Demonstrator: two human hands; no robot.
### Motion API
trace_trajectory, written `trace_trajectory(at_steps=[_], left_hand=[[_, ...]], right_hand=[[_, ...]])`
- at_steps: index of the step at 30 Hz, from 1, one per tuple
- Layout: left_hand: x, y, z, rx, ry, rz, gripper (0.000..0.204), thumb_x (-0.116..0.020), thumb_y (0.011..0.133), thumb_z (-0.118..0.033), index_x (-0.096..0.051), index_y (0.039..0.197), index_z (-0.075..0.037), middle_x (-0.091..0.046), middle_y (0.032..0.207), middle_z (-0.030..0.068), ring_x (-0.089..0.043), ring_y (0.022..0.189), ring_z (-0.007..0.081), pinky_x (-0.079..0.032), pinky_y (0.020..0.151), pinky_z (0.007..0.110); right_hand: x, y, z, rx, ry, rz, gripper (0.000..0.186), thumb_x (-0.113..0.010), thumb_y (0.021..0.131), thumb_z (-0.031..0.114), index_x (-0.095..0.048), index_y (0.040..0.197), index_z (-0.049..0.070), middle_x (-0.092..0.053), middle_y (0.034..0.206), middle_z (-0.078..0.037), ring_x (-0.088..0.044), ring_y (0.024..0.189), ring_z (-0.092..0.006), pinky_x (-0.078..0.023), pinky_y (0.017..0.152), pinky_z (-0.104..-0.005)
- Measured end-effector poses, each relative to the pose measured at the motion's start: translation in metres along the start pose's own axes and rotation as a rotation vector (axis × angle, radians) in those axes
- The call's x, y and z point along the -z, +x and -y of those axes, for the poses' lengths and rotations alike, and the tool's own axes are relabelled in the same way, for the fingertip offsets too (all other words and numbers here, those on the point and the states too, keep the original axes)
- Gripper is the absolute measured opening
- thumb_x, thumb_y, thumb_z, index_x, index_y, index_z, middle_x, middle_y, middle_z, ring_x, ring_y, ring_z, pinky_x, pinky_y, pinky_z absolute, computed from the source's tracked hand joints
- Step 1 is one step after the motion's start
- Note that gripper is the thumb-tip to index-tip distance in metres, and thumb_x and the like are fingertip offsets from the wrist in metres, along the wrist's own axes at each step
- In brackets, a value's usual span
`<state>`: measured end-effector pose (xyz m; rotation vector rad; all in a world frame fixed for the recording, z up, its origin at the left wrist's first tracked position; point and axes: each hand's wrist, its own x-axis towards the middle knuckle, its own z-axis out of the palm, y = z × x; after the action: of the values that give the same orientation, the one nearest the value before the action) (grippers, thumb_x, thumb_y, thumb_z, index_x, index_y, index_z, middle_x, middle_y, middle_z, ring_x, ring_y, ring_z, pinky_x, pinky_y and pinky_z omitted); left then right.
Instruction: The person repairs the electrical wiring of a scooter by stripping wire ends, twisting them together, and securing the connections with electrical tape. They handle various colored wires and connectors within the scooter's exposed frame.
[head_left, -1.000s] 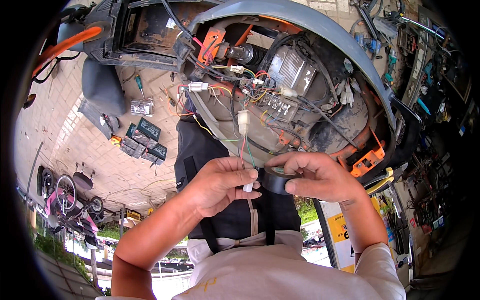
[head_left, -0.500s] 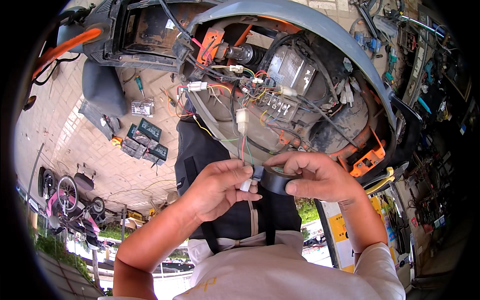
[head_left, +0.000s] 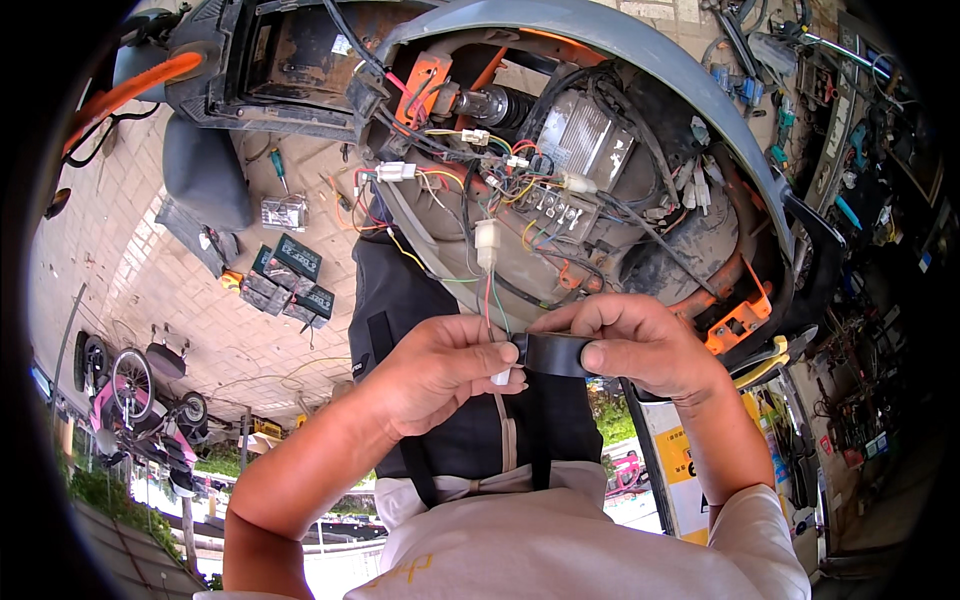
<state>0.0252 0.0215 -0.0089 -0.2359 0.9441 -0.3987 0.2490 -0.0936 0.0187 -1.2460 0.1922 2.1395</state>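
Observation:
My left hand (head_left: pixel 450 368) is closed, pinching a small white wire connector (head_left: pixel 501 377) and the loose end of the black tape. My right hand (head_left: pixel 645 345) grips a roll of black electrical tape (head_left: pixel 558 355), thumb on its side and fingers over its top. The roll sits edge-on close beside the left fingertips. Thin red and green wires (head_left: pixel 493 300) run up from the left fingers to another white connector (head_left: pixel 487 240) against the scooter body. How far the tape wraps the wires is hidden by the fingers.
The opened scooter body (head_left: pixel 430 235) lies ahead, with a tangle of wires, a finned metal controller (head_left: pixel 585 140) and a terminal block (head_left: pixel 562 212). On the paving at left are black batteries (head_left: pixel 295 262), a screwdriver (head_left: pixel 280 170) and a seat (head_left: pixel 205 180). Yellow-handled pliers (head_left: pixel 765 362) lie at right.
The tape roll has turned from showing its side to nearly edge-on. Both hands have shifted slightly to the right, the left thumb now close against the roll.

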Motion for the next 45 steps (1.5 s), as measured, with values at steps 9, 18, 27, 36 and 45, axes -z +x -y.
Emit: trace_trajectory(at_steps=[9,18,27,36,45], left_hand=[[-0.007,-0.004,0.002,-0.071,-0.074,-0.02,0.012,-0.061,0.093,-0.009,-0.063,0.1,0.0,-0.065,0.091,0.0074,-0.066,0.084,0.0177,-0.057,0.081,0.035],[-0.002,-0.001,0.002,-0.066,-0.082,-0.055,0.011,-0.063,0.092,-0.01,-0.064,0.098,0.0,-0.065,0.087,0.0067,-0.066,0.081,0.0168,-0.058,0.077,0.036],[-0.004,-0.001,0.005,-0.094,-0.047,-0.074,0.01,-0.063,0.093,-0.011,-0.064,0.094,-0.002,-0.064,0.086,0.0046,-0.065,0.08,0.0137,-0.058,0.074,0.034],[-0.004,-0.001,0.007,-0.17,0.059,-0.094,0.011,-0.063,0.094,-0.013,-0.063,0.092,-0.003,-0.062,0.083,0.0015,-0.061,0.077,0.0099,-0.058,0.073,0.033],[-0.009,-0.003,0.016,-0.385,0.407,-0.248,0.009,-0.059,0.095,-0.009,-0.061,0.09,-0.002,-0.062,0.08,0.0,-0.055,0.071,0.0055,-0.045,0.064,0.022]], right_hand=[[0.001,-0.002,0.0,0.021,-0.091,0.016,0.016,-0.068,0.088,0.011,-0.061,0.091,-0.003,-0.062,0.119,-0.016,-0.056,0.104,-0.0138,-0.045,0.088,-0.0295],[-0.005,0.001,0.001,0.01,-0.068,0.002,0.017,-0.068,0.086,0.013,-0.06,0.089,-0.001,-0.059,0.126,-0.02,-0.057,0.105,-0.0163,-0.045,0.087,-0.0301],[-0.001,0.005,-0.002,-0.045,-0.134,0.024,0.019,-0.071,0.083,0.011,-0.056,0.082,0.0,-0.057,0.128,-0.019,-0.055,0.103,-0.0142,-0.045,0.083,-0.0279],[-0.015,0.016,0.007,-0.113,-0.111,0.102,0.039,-0.077,0.081,0.013,-0.056,0.111,-0.001,-0.059,0.116,-0.011,-0.055,0.103,-0.0137,-0.046,0.084,-0.0294],[-0.041,0.034,0.028,-0.131,-0.987,0.117,0.052,-0.072,0.078,0.036,-0.061,0.107,-0.006,-0.065,0.088,-0.022,-0.066,0.083,-0.0308,-0.051,0.074,-0.0368]])
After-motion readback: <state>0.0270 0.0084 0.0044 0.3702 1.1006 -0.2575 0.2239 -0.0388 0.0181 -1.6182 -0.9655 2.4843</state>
